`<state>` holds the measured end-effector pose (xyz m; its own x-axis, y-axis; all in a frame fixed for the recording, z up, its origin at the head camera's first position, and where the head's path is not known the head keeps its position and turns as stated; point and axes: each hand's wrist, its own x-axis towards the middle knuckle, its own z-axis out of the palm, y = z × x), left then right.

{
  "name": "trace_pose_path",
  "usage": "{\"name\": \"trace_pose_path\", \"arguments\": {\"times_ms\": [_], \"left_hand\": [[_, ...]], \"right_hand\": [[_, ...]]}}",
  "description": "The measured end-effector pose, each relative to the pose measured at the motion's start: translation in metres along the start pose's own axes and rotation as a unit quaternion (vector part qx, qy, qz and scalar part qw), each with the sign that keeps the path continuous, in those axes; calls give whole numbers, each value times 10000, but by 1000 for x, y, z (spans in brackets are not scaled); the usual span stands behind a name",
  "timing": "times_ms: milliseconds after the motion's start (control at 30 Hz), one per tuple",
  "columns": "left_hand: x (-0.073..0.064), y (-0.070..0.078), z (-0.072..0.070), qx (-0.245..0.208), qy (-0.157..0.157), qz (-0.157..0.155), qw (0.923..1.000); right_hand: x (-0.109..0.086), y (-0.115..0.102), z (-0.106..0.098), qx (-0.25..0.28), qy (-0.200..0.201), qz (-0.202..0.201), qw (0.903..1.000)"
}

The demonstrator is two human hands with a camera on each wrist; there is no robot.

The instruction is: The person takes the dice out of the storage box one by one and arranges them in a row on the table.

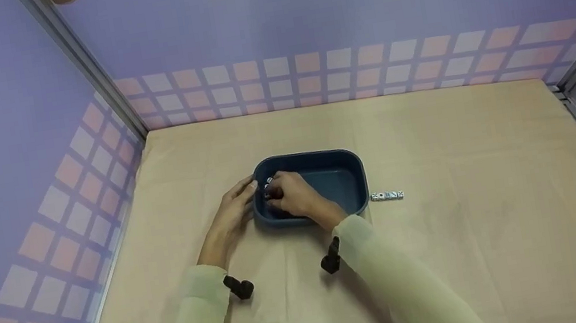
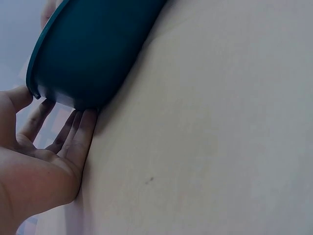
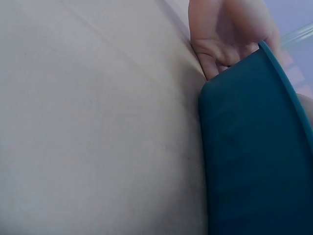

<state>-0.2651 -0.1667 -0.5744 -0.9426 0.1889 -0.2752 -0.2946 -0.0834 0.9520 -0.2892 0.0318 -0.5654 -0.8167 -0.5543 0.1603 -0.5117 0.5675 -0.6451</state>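
Note:
A dark blue rectangular box [image 1: 364, 178] with rounded corners stands on the cloth-covered table. My left hand [image 1: 229, 212] is at its left end, thumb by the rim and the other fingers stretched against the outer wall, as the left wrist view shows of the box [image 2: 88, 58] and hand [image 2: 41, 169]. Inside the box, my right hand [image 1: 296, 193] reaches down to the left end with bent fingers. Small white dice [image 1: 269, 180] show beside its fingertips; I cannot tell whether it pinches one. In the right wrist view the box wall [image 3: 249, 147] hides most of that hand.
Just right of the box, several white dice [image 1: 388, 196] lie in a straight row, faces with dark marks upward. Patterned purple walls [image 1: 266, 26] rise behind and on both sides of the table [image 1: 480, 246].

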Motion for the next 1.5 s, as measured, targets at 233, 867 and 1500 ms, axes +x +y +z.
{"name": "trace_pose_path", "arguments": {"times_ms": [233, 867, 1500], "left_hand": [[-1, -1, 0, 27, 83, -44, 10000], [1, 0, 1, -13, -49, 77, 10000], [3, -2, 3, -21, 172, -14, 9998]], "right_hand": [[2, -3, 0, -502, -423, 39, 9978], [2, -5, -2, -710, -207, -185, 9971], [-43, -13, -77, 250, 196, -506, 9982]]}}
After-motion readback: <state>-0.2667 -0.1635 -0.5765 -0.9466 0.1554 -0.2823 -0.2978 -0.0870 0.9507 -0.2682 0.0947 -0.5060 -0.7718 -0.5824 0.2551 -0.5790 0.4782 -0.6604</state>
